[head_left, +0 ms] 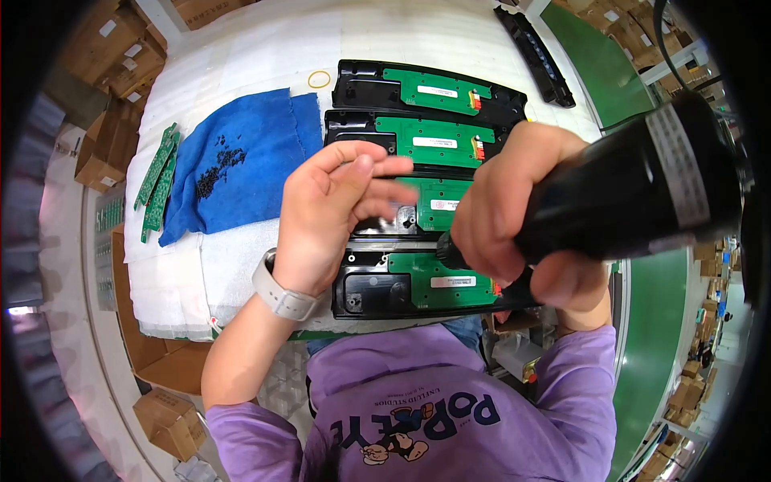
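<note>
My right hand (502, 205) is wrapped round a thick black electric screwdriver (622, 189). The tool's dark nose points left and down over the green circuit board (409, 269) in the nearest black plastic housing (365, 293); its tip is hard to see. My left hand (325, 201) hovers above the left part of the housings, a light watch band on its wrist. Its thumb meets the bent index finger in a pinch, while the other fingers reach out, slightly blurred. Whatever lies in the pinch is hidden. Behind, more housings with green boards (438, 92) lie in a row.
A blue cloth (261, 132) on the left bears a pile of small black screws (213, 173). Beside it lie bare green boards (157, 181). A yellow rubber band (319, 79) rests near the far housing. Another long black housing (534, 56) lies at the far right.
</note>
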